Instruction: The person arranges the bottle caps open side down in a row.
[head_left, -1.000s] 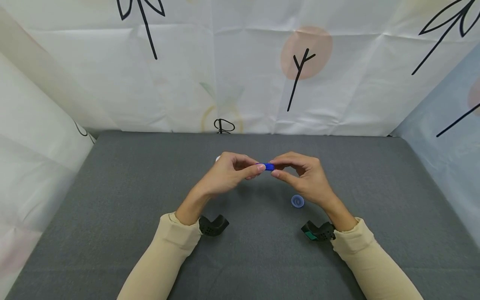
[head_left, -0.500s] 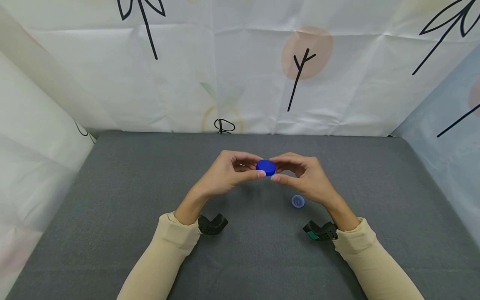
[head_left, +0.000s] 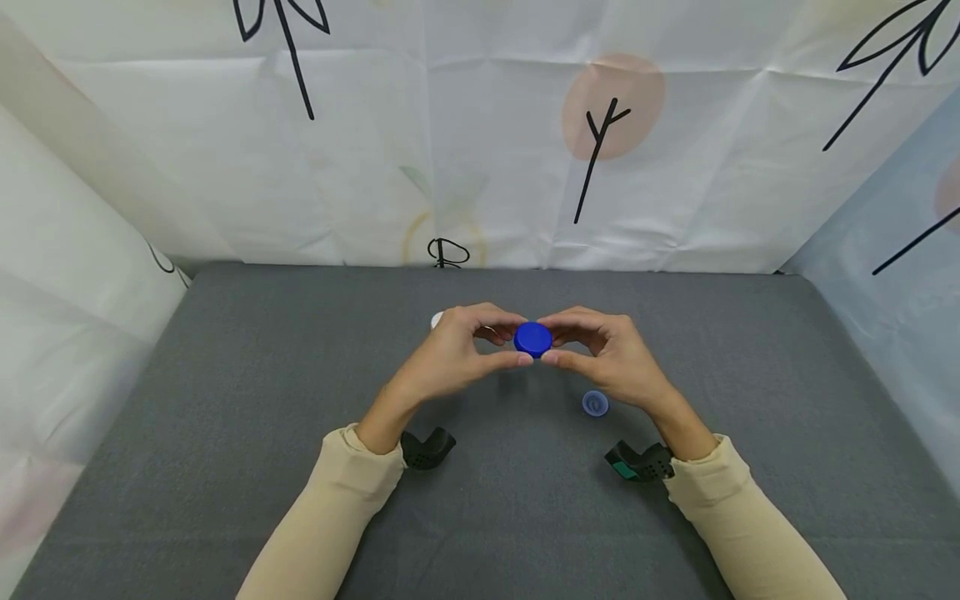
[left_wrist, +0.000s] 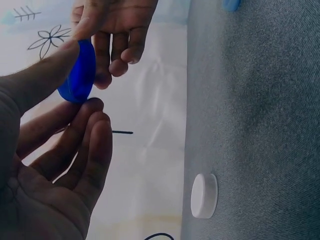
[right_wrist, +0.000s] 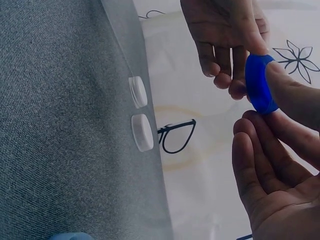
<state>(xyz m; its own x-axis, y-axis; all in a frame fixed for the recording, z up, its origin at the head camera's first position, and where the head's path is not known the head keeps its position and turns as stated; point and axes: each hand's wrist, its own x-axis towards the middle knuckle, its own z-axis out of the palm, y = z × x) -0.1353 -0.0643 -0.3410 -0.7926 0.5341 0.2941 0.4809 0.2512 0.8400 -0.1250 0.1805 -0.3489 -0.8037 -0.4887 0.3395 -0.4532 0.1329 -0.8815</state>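
Observation:
A round, deep-blue bottle cap [head_left: 533, 340] is held in the air above the grey table, its flat face turned up toward the head view. My left hand [head_left: 467, 348] pinches its left side between thumb and fingers. From the other side, my right hand [head_left: 617, 354] pinches it too, and the two thumbs almost meet at its near rim. Both wrist views show the blue cap [left_wrist: 82, 72] tilted on edge between thumbs and fingertips. On the table near my right hand lies a lighter blue cap [head_left: 596, 403], hollow side up.
Beyond my left hand, a white cap [head_left: 437, 319] peeks out. Two white caps, one grooved [right_wrist: 137, 92] and one smooth [right_wrist: 143, 133], sit on the table in the right wrist view. A patterned cloth [head_left: 487, 125] rises behind the grey table [head_left: 480, 533].
The blue cap has turned from nearly edge-on to showing its round face in the head view. Both hands stay in about the same place, the left fingers shifting slightly on the rim.

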